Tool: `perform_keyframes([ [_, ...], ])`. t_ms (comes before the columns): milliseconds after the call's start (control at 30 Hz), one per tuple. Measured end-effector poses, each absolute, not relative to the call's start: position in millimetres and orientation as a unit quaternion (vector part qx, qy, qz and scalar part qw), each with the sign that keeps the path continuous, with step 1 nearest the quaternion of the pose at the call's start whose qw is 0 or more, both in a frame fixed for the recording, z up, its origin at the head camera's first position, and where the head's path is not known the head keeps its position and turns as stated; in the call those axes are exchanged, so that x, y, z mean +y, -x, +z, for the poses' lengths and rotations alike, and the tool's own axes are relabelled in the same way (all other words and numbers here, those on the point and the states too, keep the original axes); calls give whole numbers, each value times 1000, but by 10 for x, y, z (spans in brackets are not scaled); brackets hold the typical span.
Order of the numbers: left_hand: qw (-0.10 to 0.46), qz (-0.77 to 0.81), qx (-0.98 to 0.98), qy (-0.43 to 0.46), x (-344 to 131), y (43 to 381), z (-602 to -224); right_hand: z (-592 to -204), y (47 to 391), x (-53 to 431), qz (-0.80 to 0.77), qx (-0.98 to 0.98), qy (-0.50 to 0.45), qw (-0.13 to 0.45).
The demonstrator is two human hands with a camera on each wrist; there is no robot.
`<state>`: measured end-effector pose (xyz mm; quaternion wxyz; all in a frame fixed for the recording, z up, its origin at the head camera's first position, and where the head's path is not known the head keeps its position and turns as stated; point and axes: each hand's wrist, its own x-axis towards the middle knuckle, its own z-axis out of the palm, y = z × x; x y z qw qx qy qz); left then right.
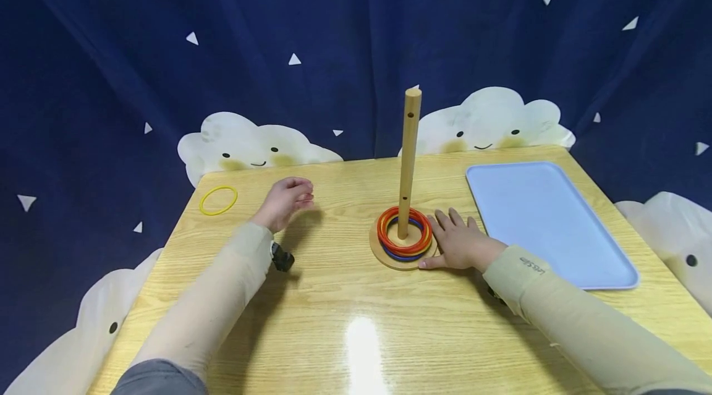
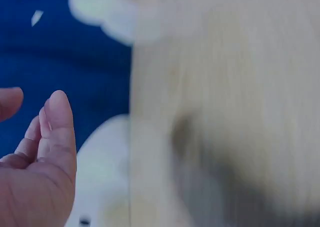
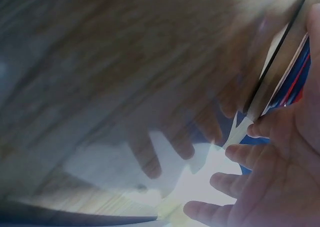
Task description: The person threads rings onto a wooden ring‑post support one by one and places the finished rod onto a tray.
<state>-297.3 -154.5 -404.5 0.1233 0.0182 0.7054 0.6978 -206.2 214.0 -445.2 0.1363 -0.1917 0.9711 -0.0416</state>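
A wooden peg [image 1: 408, 154] stands upright on a round wooden base [image 1: 377, 245]. Red, yellow and blue rings [image 1: 384, 240] lie stacked around the foot of the peg. My right hand [image 1: 461, 243] has its fingers spread, thumb and fingertips at the base's right edge; in the right wrist view the palm [image 3: 280, 182] faces the camera, beside that edge. Over the table to the left, my left hand [image 1: 285, 202] is raised with loosely bent fingers and holds nothing. A single yellow ring [image 1: 201, 204] lies further left, apart from this hand.
A light blue tray [image 1: 550, 222] lies on the right of the wooden table [image 1: 334, 296], close to my right forearm. Cloud-shaped white panels [image 1: 495, 117] line the table's far edge, and a dark blue curtain [image 1: 334, 12] hangs behind.
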Motion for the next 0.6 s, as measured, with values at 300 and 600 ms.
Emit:
perform_keyframes([
  [300, 77, 724, 685, 11, -2307, 3127, -3885, -4480, 2073, 2150, -40, 971, 190, 140],
  [600, 1, 743, 658, 121, -2790, 3229, -3881, -4494, 2095, 2154, -38, 972, 186, 139],
])
